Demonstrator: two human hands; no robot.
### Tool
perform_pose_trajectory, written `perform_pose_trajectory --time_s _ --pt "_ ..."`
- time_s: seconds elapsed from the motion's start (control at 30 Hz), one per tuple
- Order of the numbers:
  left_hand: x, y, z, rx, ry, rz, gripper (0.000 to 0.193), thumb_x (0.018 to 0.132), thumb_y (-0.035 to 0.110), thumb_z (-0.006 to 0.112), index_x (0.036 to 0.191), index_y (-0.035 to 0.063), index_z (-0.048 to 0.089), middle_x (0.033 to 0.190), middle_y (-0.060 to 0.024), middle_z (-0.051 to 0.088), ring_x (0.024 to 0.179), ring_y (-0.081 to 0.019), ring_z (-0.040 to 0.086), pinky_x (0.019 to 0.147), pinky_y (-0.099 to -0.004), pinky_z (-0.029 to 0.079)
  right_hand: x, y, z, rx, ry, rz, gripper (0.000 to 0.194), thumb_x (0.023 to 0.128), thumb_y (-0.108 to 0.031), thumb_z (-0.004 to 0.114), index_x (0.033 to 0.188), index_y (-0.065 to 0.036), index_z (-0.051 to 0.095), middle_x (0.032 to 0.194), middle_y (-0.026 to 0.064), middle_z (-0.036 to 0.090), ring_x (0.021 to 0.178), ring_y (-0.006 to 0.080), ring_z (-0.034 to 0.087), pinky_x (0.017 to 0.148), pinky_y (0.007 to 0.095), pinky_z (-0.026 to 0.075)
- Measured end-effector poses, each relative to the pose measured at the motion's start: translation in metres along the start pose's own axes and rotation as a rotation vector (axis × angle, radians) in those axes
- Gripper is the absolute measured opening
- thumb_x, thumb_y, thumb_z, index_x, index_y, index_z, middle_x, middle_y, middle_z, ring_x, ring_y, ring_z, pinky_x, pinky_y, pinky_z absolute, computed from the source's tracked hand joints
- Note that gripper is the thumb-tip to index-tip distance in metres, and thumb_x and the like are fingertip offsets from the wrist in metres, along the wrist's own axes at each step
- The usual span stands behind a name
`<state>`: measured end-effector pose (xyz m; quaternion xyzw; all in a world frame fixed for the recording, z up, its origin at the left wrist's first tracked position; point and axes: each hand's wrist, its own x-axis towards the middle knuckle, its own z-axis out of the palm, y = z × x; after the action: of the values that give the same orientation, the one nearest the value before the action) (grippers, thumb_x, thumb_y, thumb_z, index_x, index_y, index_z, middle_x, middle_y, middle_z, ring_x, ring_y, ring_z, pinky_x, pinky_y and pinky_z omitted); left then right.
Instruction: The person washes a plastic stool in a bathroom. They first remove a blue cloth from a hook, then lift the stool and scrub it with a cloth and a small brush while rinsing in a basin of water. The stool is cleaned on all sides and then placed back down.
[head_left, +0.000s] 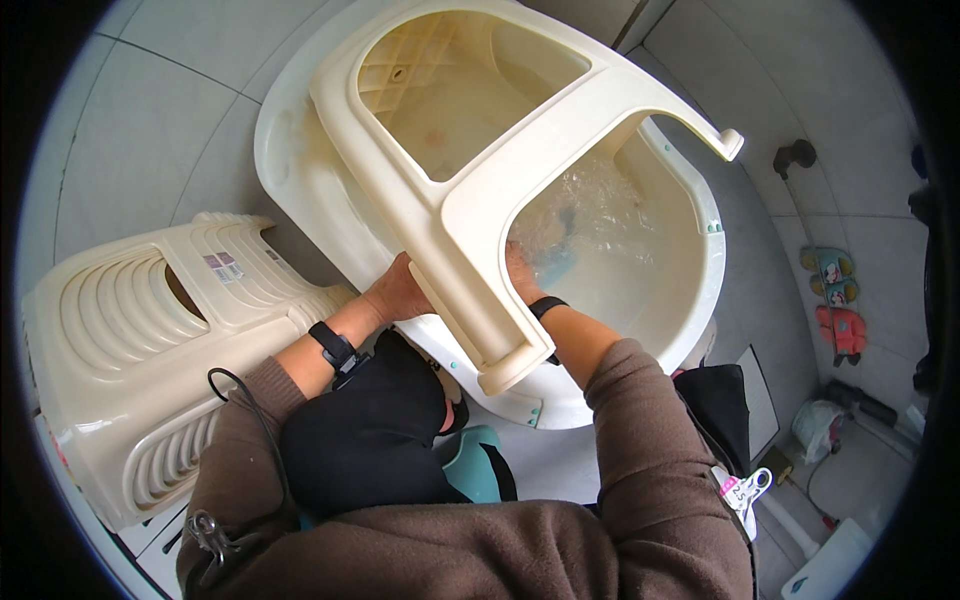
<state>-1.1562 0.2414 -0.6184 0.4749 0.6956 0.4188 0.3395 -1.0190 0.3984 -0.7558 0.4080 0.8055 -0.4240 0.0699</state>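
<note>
A cream plastic frame (547, 157) with a large window-like opening and a curved cut-out lies tilted across a white plastic bathtub (709, 262) of cloudy water. My left hand (405, 291) is at the frame's near left edge, above the tub rim; its fingers are hidden behind the frame. My right hand (523, 271) reaches through the cut-out beside the frame's inner edge, its fingers partly hidden. Just beyond it a blue, blurred thing (556, 259) shows in the stirred water. Whether my right hand touches it, I cannot tell.
A cream ribbed plastic housing (247, 330) stands at the left against the tub. Tiled walls surround the tub. Slippers (841, 330) hang on the right wall. A plastic bag (817, 429) and a pipe (787, 525) are at the lower right. A turquoise plastic thing (474, 465) is below my knee.
</note>
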Motion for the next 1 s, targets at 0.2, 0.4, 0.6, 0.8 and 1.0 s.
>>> perform_pose_trajectory --time_s 0.2,0.4,0.6,0.8,1.0 --pt "0.000 0.006 -0.002 -0.008 0.024 0.049 0.056 0.072 0.024 0.086 0.120 0.0049 0.064 0.117 -0.0136 0.068 0.108 -0.0278 0.064 0.095 -0.0396 0.051 0.037 -0.023 -0.088 -0.425 -0.067 -0.505 0.025 0.088 -0.017 0.057 0.108 -0.014 0.070 0.112 0.0161 0.064 0.102 0.0368 0.064 0.087 0.0493 0.051" --pt "-0.006 -0.008 0.001 -0.021 -0.003 0.015 0.057 0.073 0.024 0.085 0.122 0.0053 0.063 0.121 -0.0139 0.064 0.114 -0.0316 0.059 0.100 -0.0410 0.048 0.128 0.002 -0.101 -0.637 0.456 -0.774 0.021 0.085 -0.014 0.058 0.100 -0.018 0.073 0.108 0.0079 0.066 0.091 0.0237 0.068 0.078 0.0438 0.050" --pt "-0.013 -0.022 0.004 0.178 -0.002 0.103 0.056 0.076 0.022 0.083 0.125 0.0054 0.061 0.125 -0.0141 0.061 0.117 -0.0324 0.057 0.102 -0.0423 0.046 0.183 0.054 -0.086 -0.287 0.471 -0.606 0.021 0.086 -0.016 0.059 0.104 -0.013 0.072 0.117 0.0063 0.065 0.090 0.0215 0.070 0.080 0.0426 0.051" --pt "-0.014 -0.020 0.004 0.180 0.058 0.150 0.050 0.077 0.021 0.081 0.121 0.0051 0.063 0.120 -0.0133 0.064 0.112 -0.0322 0.059 0.099 -0.0424 0.048 0.134 0.039 -0.123 -0.883 0.214 -0.466 0.045 0.091 -0.018 0.054 0.135 -0.008 0.055 0.138 0.0130 0.054 0.112 0.0250 0.062 0.093 0.0459 0.047" --pt "-0.007 -0.010 0.001 0.244 0.069 0.133 0.047 0.077 0.024 0.080 0.117 0.0067 0.064 0.116 -0.0130 0.066 0.109 -0.0325 0.061 0.096 -0.0416 0.049 0.091 0.035 -0.134 -1.141 0.202 -0.293 0.057 0.095 -0.017 0.048 0.151 -0.008 0.040 0.153 0.0158 0.040 0.134 0.0307 0.045 0.107 0.0466 0.039"
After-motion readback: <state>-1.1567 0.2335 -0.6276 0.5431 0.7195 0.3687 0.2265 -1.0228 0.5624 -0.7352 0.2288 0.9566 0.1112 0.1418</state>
